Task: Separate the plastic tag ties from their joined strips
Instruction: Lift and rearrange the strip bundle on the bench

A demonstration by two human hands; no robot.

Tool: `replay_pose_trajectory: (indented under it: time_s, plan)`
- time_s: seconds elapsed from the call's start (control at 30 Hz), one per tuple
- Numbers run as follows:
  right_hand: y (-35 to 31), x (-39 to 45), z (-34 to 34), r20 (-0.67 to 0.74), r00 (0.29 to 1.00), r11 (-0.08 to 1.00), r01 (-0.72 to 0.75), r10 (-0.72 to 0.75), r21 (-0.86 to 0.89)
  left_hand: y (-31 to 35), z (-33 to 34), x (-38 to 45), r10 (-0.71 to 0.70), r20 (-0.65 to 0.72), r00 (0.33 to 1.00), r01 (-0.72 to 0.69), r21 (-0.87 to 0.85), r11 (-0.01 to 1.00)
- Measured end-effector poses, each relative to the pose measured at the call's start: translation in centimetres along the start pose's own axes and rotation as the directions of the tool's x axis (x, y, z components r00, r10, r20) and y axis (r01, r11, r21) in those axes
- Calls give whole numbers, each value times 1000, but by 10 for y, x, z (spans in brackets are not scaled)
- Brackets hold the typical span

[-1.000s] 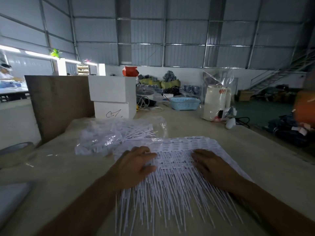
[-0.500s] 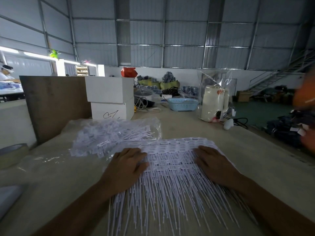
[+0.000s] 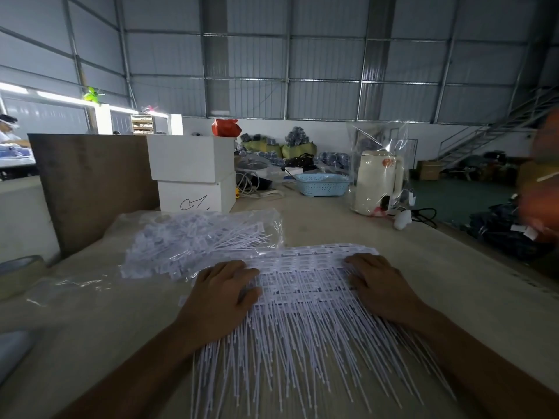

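I have both palms flat on the stack of joined strips [image 3: 302, 285] on the table [image 3: 438, 267] — my left hand [image 3: 222, 297] on its left edge, my right hand [image 3: 382, 288] on its right, fingers laid out, gripping nothing — probably to square it up. Tails point toward me. Beyond the left hand lies a plastic bag of ties [image 3: 196, 240].

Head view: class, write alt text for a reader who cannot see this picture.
Both hands, left and right, press flat on a fanned stack of white tag ties on a table. A clear bag of ties lies beyond the left hand, with white boxes, a blue basket and a kettle behind.
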State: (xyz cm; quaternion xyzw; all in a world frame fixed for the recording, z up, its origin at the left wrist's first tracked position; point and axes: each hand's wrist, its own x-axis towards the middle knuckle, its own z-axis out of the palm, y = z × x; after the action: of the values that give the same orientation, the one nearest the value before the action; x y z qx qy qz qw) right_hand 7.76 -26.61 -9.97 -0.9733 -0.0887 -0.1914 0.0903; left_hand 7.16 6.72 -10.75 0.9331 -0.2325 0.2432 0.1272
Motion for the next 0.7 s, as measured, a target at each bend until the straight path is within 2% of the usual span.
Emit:
replay_pose_trajectory:
  time_s: [0.17,0.3,0.5,0.7]
  plan:
    - [-4,3,5,44,997,997,72,-70,-34,2,-4,0,40,-53,998,-42,-29,999]
    - [-4,0,6,-24,999,998,37,-38,-46,8,-8,-1,62,-132,989,-62,-1,998]
    - [-7,-2,3,31,998,998,64,-63,-29,15,-21,4,93,-353,931,-106,-17,994]
    - [-13,1,-13,-193,977,995,93,-86,27,17,-32,9,143,-501,853,-156,17,988]
